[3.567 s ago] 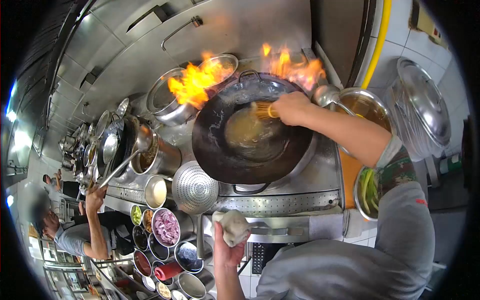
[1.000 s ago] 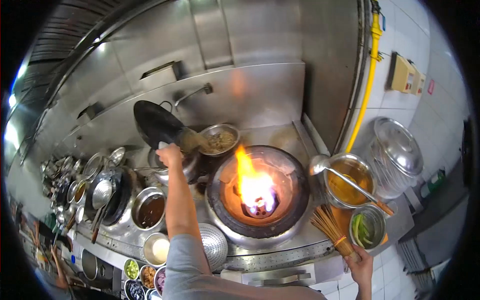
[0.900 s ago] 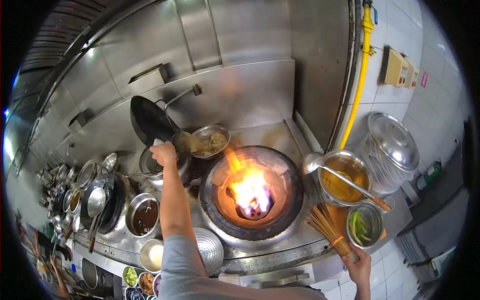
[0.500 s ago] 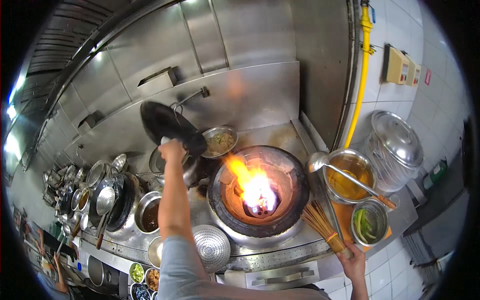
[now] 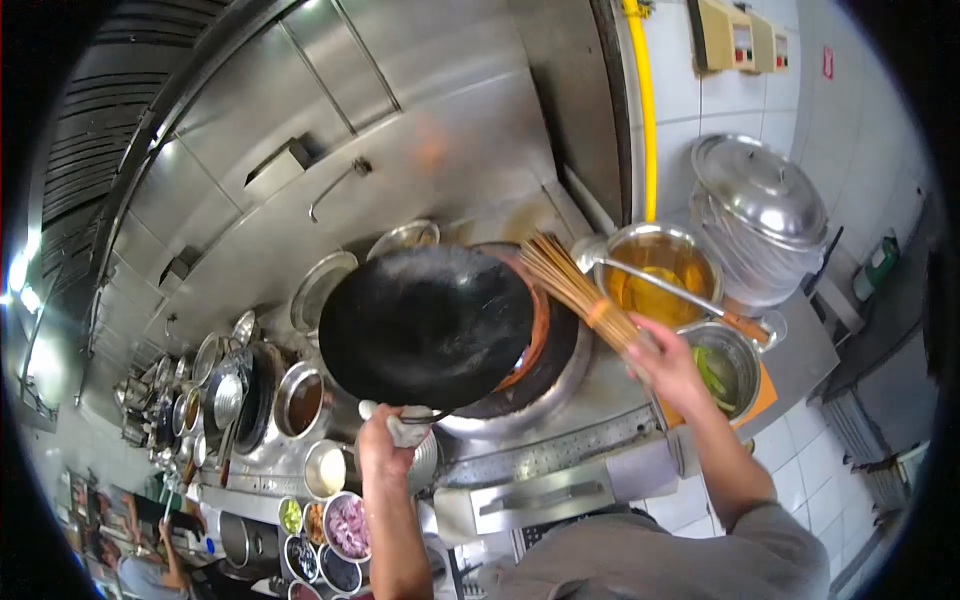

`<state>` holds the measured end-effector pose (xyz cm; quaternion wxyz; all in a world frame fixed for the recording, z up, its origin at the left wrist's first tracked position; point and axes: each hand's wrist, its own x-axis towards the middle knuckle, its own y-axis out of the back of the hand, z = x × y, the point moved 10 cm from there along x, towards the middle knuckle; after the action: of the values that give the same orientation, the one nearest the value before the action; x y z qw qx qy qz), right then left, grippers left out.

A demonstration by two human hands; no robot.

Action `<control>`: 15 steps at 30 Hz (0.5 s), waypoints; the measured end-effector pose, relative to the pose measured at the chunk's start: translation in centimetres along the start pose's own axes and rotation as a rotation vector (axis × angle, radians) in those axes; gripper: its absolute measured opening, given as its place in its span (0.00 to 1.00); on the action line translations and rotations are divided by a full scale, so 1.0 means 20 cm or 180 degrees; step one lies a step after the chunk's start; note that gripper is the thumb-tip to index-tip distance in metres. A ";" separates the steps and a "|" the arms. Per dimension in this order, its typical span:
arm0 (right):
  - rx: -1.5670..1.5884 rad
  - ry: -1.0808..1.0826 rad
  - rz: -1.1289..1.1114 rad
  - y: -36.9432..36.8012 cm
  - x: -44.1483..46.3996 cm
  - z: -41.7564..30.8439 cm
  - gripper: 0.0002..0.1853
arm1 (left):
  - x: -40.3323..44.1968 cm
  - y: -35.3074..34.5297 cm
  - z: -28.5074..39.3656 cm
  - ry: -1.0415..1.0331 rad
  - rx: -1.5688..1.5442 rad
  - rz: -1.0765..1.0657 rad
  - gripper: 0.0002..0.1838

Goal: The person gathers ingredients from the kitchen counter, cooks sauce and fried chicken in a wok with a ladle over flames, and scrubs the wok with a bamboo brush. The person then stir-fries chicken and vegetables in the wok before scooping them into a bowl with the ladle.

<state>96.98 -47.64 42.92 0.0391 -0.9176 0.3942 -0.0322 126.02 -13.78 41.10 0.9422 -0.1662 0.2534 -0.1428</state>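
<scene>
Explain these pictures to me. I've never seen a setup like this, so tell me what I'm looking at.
No machine here: these are a person's bare hands. Every picture comes from one camera worn on their head, looking forward and down; its round view leaves the corners black.

The left hand holds a pale cloth at the near handle of a dark wok, which partly covers a round burner. The right hand grips a bundle of thin sticks.

On the metal counter, to the right, are a pot of yellow liquid with a ladle across it and a bowl of green strips. A co-worker appears at lower left.
</scene>
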 end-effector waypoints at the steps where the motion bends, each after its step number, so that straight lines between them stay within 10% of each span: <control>1: -0.0169 0.0283 0.0015 -0.02 0.09 -0.01 0.28 | -0.01 -0.01 -0.04 -0.0102 0.0075 -0.0020 0.11; 10: -0.1283 0.0604 -0.0095 -0.35 0.60 0.11 0.28 | -0.51 -0.55 0.00 -0.2039 0.2762 0.0133 0.18; 15: -0.1673 0.0926 -0.1741 -0.65 0.30 0.07 0.28 | -0.37 -0.29 -0.17 -0.1341 0.1621 -0.0057 0.22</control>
<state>110.69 -42.99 42.91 -0.2631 -0.9533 0.1317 -0.0690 117.06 -17.30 43.77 0.9839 0.0467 0.0077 -0.1723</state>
